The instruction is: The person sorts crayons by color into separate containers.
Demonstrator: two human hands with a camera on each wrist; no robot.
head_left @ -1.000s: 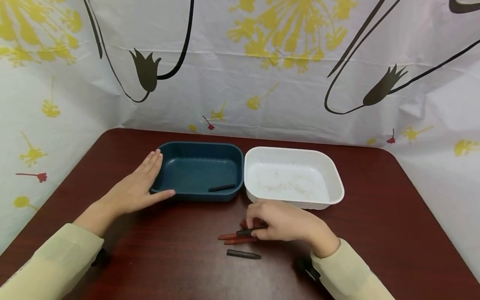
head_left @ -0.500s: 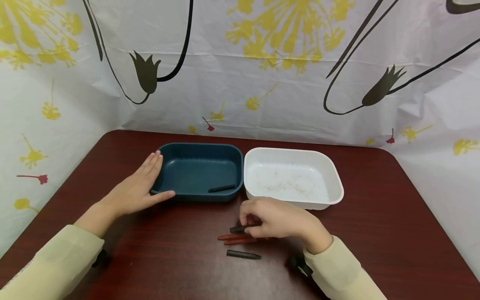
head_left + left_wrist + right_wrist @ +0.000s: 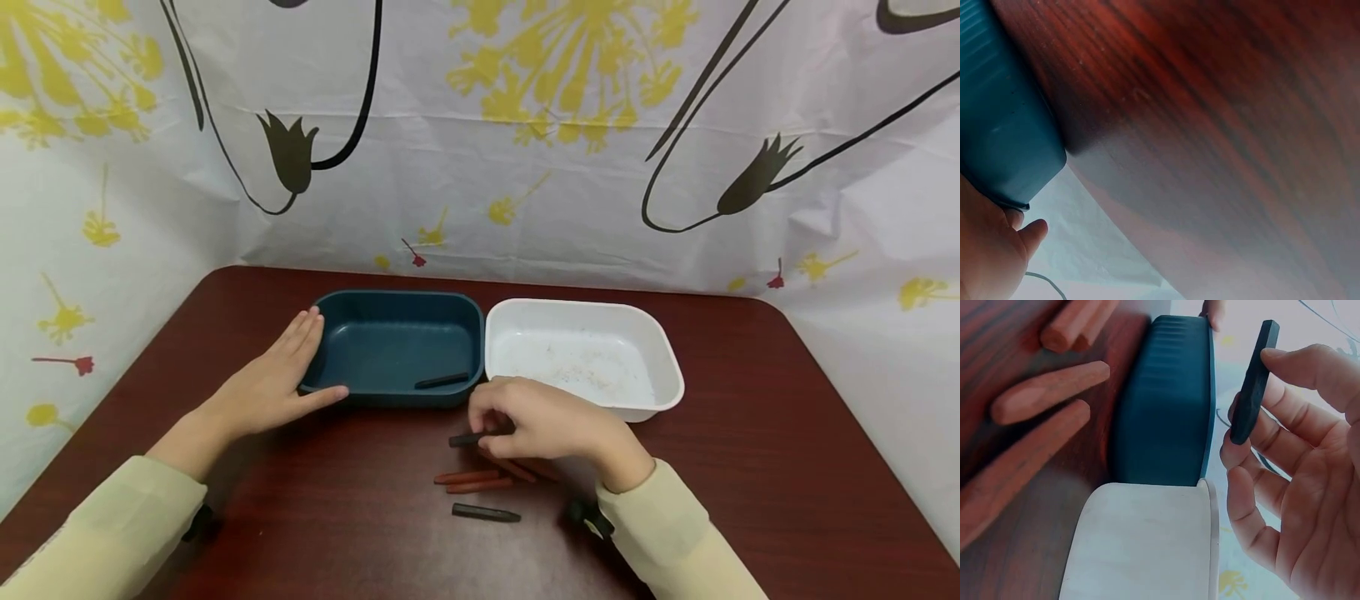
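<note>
Black crayon (image 3: 1250, 384), short blunt stick, pinched in right hand (image 3: 543, 425)

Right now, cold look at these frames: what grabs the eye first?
The right hand pinches a black crayon, lifted just in front of the dark teal tray, which already has one black crayon inside. The left hand rests flat against that tray's left side. The white tray sits beside it on the right, and red crayons lie loose on the dark red table.

no text, label, brand or number can be read anywhere; the backdrop carries only flower prints
</note>
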